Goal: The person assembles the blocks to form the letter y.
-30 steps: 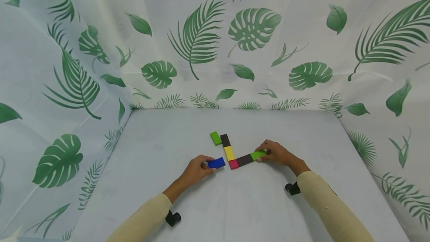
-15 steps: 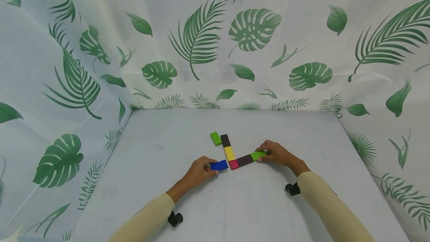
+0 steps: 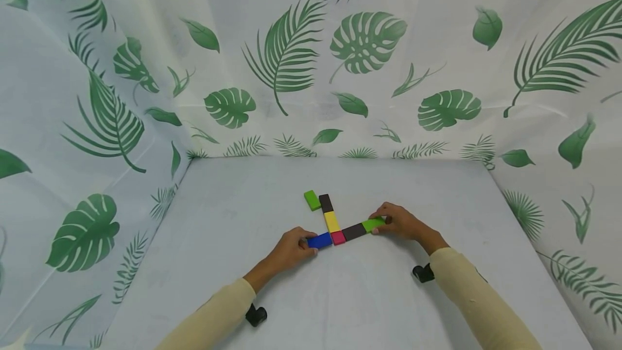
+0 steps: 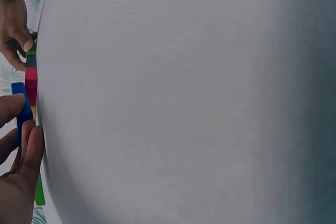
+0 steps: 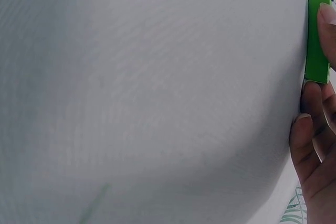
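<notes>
My left hand point(image 3: 290, 250) pinches a flat blue block point(image 3: 319, 241) between thumb and fingers. The block's right end is against or very near a small red block point(image 3: 337, 237); any gap is too small to tell. In the left wrist view the blue block point(image 4: 22, 108) shows between the fingertips. A dark block point(image 3: 354, 231) runs right from the red one to a green block point(image 3: 373, 224), which my right hand point(image 3: 400, 221) grips at its outer end. From the red block, a yellow block point(image 3: 331, 221) and a second dark block point(image 3: 326, 203) lead away in line.
Another green block point(image 3: 312, 200) lies beside the far dark block, at its left. The pale table point(image 3: 243, 193) ends at leaf-printed curtains point(image 3: 364, 118) at the back and sides. A small black device point(image 3: 256, 316) hangs at the left wrist, and a similar device point(image 3: 423, 273) at the right.
My left hand has moved the blue block right and slightly nearer, narrowing the gap to the red block. The right hand and the other blocks stay where they were.
</notes>
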Motion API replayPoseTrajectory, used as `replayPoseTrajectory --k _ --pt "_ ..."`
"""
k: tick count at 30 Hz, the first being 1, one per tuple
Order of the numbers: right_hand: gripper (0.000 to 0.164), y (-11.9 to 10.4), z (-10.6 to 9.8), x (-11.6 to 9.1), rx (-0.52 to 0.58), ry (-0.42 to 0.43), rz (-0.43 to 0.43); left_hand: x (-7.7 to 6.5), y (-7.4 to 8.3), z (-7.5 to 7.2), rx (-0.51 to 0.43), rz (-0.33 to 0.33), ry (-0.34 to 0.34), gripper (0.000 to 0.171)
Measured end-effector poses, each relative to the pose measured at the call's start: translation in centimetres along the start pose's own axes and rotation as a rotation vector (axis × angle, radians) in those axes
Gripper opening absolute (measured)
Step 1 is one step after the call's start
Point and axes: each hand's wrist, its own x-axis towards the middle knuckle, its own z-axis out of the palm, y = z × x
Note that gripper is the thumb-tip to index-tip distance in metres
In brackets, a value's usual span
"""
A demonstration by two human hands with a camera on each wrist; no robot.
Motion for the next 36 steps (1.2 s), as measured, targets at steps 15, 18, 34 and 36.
replayPoseTrajectory --k 15,18,34,36 --pt "0.039 0.27 0.05 0.19 -0.004 0.005 -0.019 0.48 0.08 0.09 0.029 0.001 -0.002 0.038" --pt "0.039 0.29 0.06 0.18 -0.002 0.005 -0.017 0.56 0.06 0.13 0.029 0.004 -0.003 0.038" --pt "0.04 0.11 -0.02 0.11 0.005 -0.005 0.004 0.65 0.1 0.33 0.046 -0.011 -0.01 0.037" --pt "0.04 0.05 -0.04 0.07 0.003 -0.006 0.007 0.62 0.12 0.4 0.047 -0.014 -0.006 0.037"
